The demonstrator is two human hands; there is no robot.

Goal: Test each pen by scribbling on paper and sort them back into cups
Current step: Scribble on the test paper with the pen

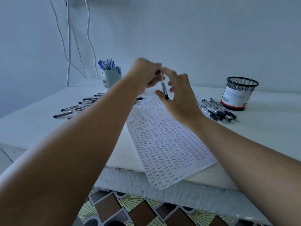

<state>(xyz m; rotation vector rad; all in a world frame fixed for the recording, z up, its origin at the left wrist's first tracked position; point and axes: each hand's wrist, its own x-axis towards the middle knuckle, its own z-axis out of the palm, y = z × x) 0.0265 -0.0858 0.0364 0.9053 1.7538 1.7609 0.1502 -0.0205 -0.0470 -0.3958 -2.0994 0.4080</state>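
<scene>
The pen point(163, 86) hangs near upright above the far end of the paper point(164, 141), held between both hands. It is judged light, rigid and smooth; grip the dark lower barrel, not the slick clear section. Left hand point(144, 75) fingers curl round its top. Right hand point(177, 93) fingers pinch the lower end, the rest spread. Loose pens point(218, 110) lie beside the mesh cup point(239, 93) on the surface point(268, 128).

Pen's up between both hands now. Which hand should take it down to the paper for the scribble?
Right, probably. The right hand already has its grip around the pen's lower barrel, directly above the paper. The left hand only touches the pen's top end.
</scene>
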